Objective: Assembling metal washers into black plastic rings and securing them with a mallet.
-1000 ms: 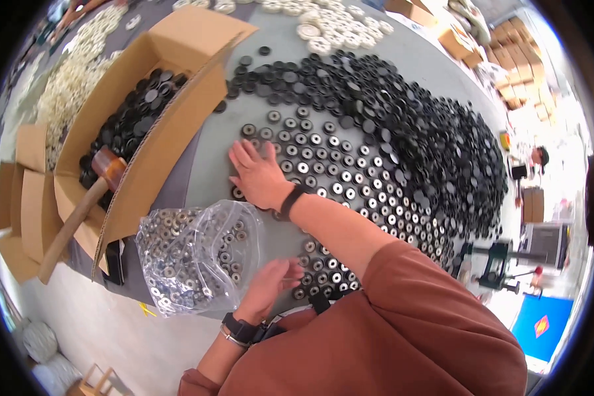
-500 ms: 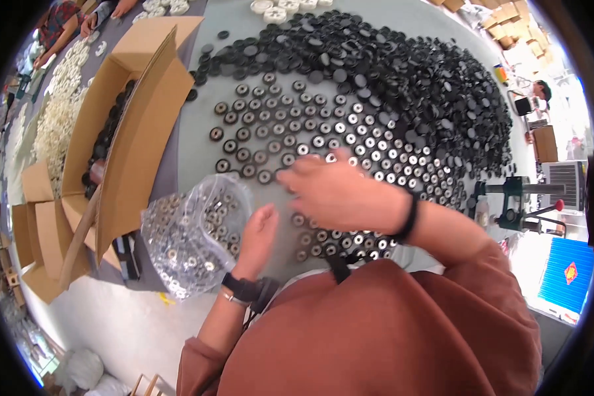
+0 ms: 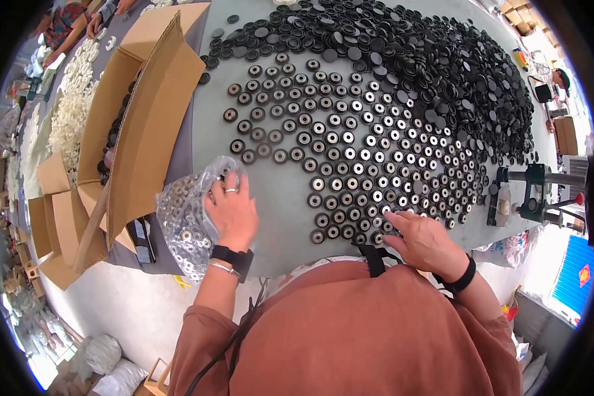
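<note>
My left hand [image 3: 234,214], with a ring on one finger, is at the mouth of a clear plastic bag [image 3: 178,198] full of small metal rings. Its bent fingers grip the crumpled rim of the bag; the fingertips are partly hidden by the film. On the right, my right hand [image 3: 426,243] hovers low over the near edge of a spread of round black parts [image 3: 333,155] with metal-ringed centres. Its fingers stretch forward, thumb apart, and nothing shows in them. These black parts lie side by side in loose rows across the grey table.
A large heap of black round caps [image 3: 402,49] covers the far side. An open cardboard box [image 3: 155,112] holding dark parts stands left, near white pieces [image 3: 72,112]. At the right edge is a green hand press [image 3: 534,188]. Another person's arm [image 3: 69,43] is at far left.
My right hand has moved from the middle of the black parts to the near right edge. My left hand has moved up onto the bag's rim, which is now crumpled. The view has shifted.
</note>
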`<state>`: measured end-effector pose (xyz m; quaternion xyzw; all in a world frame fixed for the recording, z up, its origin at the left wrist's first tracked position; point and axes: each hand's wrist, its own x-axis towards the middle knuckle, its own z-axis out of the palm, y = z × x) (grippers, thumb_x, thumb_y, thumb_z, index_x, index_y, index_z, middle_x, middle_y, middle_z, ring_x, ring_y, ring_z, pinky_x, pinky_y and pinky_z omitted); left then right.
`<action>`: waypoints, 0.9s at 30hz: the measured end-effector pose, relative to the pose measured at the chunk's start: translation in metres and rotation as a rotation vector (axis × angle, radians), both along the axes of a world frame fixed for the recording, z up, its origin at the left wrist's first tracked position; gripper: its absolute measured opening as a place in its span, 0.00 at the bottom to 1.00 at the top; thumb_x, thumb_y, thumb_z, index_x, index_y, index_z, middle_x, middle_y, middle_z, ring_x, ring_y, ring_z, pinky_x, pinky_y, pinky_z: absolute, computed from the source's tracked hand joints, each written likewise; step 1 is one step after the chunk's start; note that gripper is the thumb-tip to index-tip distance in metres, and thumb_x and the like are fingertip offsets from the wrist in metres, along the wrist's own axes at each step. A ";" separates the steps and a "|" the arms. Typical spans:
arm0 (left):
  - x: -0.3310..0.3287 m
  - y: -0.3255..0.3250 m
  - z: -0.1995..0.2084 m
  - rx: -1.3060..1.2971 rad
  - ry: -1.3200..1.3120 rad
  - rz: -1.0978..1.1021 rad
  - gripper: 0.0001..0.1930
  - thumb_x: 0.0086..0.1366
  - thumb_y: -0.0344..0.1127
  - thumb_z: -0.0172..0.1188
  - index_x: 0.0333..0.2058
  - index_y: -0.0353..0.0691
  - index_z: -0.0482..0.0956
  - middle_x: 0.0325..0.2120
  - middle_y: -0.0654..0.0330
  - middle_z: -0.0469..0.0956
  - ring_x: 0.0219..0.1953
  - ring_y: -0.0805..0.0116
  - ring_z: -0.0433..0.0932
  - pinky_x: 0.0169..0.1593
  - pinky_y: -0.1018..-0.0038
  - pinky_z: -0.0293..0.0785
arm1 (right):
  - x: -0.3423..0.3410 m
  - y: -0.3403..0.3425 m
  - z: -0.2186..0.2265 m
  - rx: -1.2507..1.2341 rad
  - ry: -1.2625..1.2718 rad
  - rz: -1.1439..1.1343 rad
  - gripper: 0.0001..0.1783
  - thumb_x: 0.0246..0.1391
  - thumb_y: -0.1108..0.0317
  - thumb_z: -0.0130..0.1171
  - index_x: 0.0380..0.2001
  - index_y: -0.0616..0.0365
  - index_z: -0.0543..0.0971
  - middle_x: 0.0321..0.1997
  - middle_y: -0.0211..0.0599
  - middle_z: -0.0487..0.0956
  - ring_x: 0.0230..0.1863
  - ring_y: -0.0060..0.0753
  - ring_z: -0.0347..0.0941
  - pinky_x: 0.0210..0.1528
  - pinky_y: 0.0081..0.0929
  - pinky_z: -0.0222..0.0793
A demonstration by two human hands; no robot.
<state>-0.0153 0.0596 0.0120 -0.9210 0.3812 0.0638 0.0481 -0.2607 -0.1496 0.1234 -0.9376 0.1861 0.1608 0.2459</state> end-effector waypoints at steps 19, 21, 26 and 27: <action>0.074 -0.098 -0.033 -0.620 0.164 0.326 0.33 0.62 0.45 0.50 0.61 0.33 0.51 0.62 0.43 0.49 0.64 0.42 0.45 0.63 0.50 0.43 | 0.034 -0.028 -0.032 0.090 -0.207 -0.026 0.20 0.50 0.63 0.58 0.45 0.59 0.72 0.31 0.47 0.75 0.31 0.49 0.74 0.31 0.39 0.70; 0.085 -0.096 -0.033 -0.569 0.233 0.404 0.34 0.64 0.47 0.47 0.61 0.34 0.49 0.63 0.43 0.47 0.65 0.43 0.42 0.64 0.49 0.41 | 0.072 -0.051 -0.030 0.000 -0.324 0.039 0.22 0.50 0.62 0.57 0.47 0.60 0.70 0.32 0.48 0.75 0.32 0.49 0.74 0.33 0.38 0.70; 0.094 -0.068 -0.059 -0.488 0.236 0.438 0.35 0.65 0.49 0.45 0.63 0.37 0.45 0.64 0.44 0.43 0.66 0.44 0.37 0.62 0.42 0.39 | 0.197 -0.090 -0.051 -0.091 -0.521 0.181 0.24 0.51 0.62 0.56 0.51 0.58 0.67 0.42 0.46 0.74 0.42 0.48 0.72 0.43 0.38 0.69; 0.090 -0.071 -0.046 -0.398 0.276 0.442 0.37 0.63 0.51 0.47 0.64 0.37 0.44 0.64 0.44 0.40 0.67 0.44 0.35 0.61 0.40 0.39 | 0.222 -0.091 -0.053 -0.072 -0.430 0.210 0.26 0.52 0.62 0.55 0.53 0.58 0.66 0.52 0.50 0.70 0.49 0.50 0.69 0.48 0.37 0.67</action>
